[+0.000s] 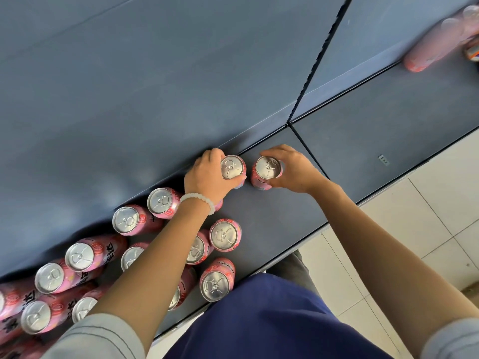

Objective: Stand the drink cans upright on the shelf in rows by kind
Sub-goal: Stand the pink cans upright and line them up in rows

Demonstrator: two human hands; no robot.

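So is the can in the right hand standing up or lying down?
Standing up. The pink can shows its silver lid facing the camera, its base down on the shelf, and the right hand has its fingers curled round it.

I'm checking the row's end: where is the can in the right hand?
In the head view, the right hand grips a pink can upright at the shelf's back, just right of the can the left hand holds.

A shop aisle: dark metal shelf (363,141) stocked with identical pink cans (129,220), tiled floor (427,216).
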